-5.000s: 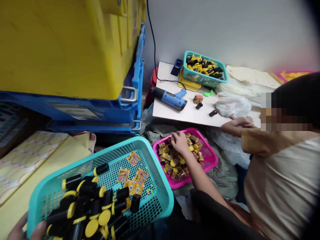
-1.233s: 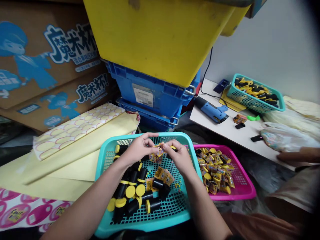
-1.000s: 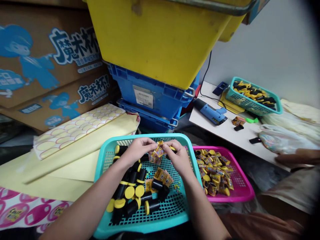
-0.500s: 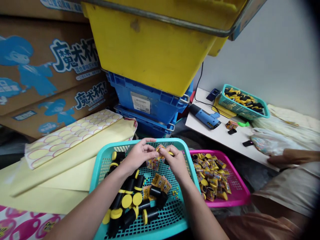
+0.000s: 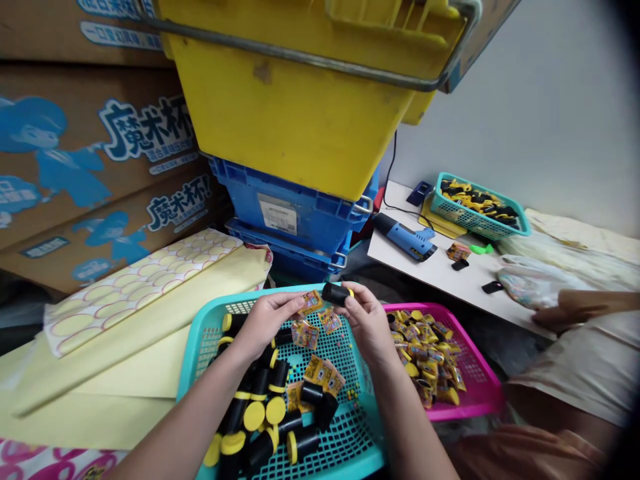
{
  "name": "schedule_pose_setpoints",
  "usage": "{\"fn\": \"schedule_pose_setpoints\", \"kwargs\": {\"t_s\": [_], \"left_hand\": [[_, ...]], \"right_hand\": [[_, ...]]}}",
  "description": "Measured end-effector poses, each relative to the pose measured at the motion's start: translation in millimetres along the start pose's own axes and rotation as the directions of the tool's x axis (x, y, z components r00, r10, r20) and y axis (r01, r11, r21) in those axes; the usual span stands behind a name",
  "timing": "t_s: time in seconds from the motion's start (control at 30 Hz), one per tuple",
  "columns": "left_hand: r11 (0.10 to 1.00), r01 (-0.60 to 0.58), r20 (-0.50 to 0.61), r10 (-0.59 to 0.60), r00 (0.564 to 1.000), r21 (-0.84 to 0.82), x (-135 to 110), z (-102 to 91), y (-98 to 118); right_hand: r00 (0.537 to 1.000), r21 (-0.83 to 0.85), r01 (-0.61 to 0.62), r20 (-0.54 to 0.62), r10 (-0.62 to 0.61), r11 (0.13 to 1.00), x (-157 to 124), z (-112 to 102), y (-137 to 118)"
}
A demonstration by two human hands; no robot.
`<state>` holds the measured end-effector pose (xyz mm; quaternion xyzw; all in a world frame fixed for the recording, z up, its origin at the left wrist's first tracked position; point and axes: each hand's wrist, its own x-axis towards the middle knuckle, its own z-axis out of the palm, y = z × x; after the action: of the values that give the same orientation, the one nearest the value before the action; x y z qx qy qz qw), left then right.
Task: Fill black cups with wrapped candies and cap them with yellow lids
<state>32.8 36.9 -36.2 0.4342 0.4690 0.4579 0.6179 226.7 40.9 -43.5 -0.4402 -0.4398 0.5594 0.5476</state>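
Observation:
My left hand (image 5: 273, 319) pinches an orange printed label sleeve (image 5: 313, 301) between thumb and fingers. Beside it, my right hand (image 5: 367, 317) grips a small black tube with a yellow cap (image 5: 336, 293), lying sideways with its black end toward the left. Both hands are over the far part of a turquoise basket (image 5: 200, 333). Below them in the basket are more printed sleeves (image 5: 323, 373), some loose near the hands. Several black tubes with yellow caps (image 5: 260, 417) crowd its left side. Tiny coloured beads (image 5: 353, 393) are scattered on the mesh.
A pink basket (image 5: 483, 380) with many sleeved tubes stands to the right. On the white table (image 5: 390, 253) are a blue heat gun (image 5: 405, 237) and another turquoise basket (image 5: 480, 223). Blue and yellow crates (image 5: 295, 113) rise ahead, cartons (image 5: 100, 167) at left. Another person's arm (image 5: 565, 313) shows at right.
My hands were together at the sleeve and have moved apart. The black tube in my right hand is now raised and plainly visible, while the sleeve stays in my left.

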Motion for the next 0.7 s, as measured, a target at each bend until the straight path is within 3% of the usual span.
{"fn": "schedule_pose_setpoints", "kwargs": {"t_s": [0.13, 0.3, 0.57, 0.7], "left_hand": [[0.996, 0.008, 0.013, -0.007, 1.0, -0.088, 0.1, -1.0, -2.2], [0.994, 0.033, 0.003, -0.033, 0.999, -0.101, -0.5, -1.1, -0.9], [0.998, 0.046, 0.007, -0.046, 0.999, -0.053, -1.0, 1.0, -0.5], [0.999, 0.024, 0.047, -0.022, 0.999, -0.046, -0.8, 0.5, -1.9]], "right_hand": [[0.999, -0.155, 0.017, 0.048, -0.009, 0.988, -1.4, -2.5, 3.2], [0.992, -0.179, 0.027, 0.124, -0.005, 0.983, -3.1, -2.3, 1.4], [0.997, -0.243, 0.031, 0.08, -0.011, 0.969, -6.3, 6.6, 0.6], [0.992, -0.239, 0.108, 0.092, -0.088, 0.965, -7.9, 14.7, 5.6]]}}
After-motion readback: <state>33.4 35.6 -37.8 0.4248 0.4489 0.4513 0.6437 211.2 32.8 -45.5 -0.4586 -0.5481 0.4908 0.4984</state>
